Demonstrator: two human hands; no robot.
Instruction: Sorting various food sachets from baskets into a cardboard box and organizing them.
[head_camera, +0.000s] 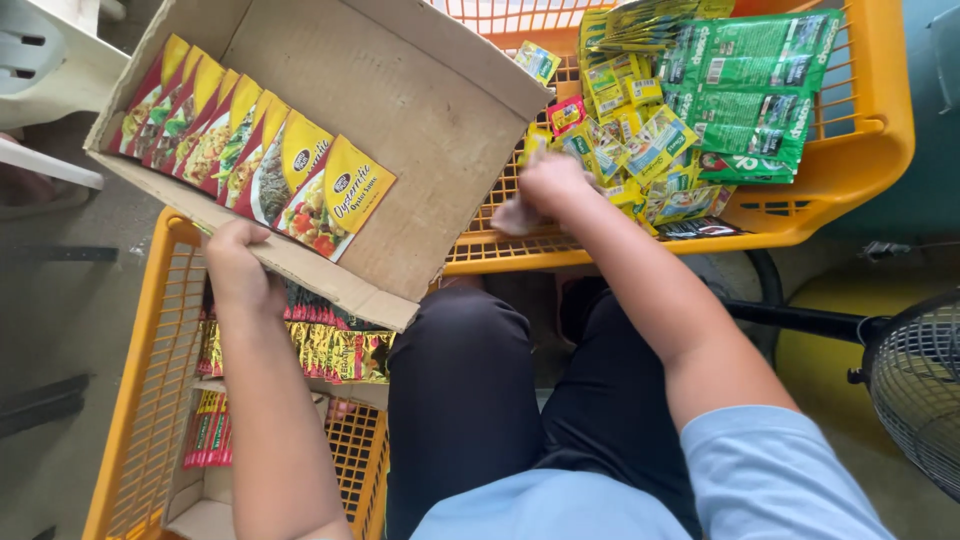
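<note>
Two yellow baskets (880, 130) are flanking dark-trousered knees. Left hand (240, 265) is clamping the tilted cardboard box (400, 110), whose sauce sachets (255, 150) risk sliding toward seven o'clock; right hand (545, 185) is blurring at one o'clock, fingers unreadable

Red-yellow sachets (250, 160) in cardboard box (400, 90); green packets (755, 90) in basket (880, 120)

Left hand (238, 268) grips near edge of cardboard box (400, 110) holding row of sauce sachets (250, 155); right hand (545, 185), blurred, reaches into far orange basket (860, 170) among yellow-green packets (640, 140).
</note>
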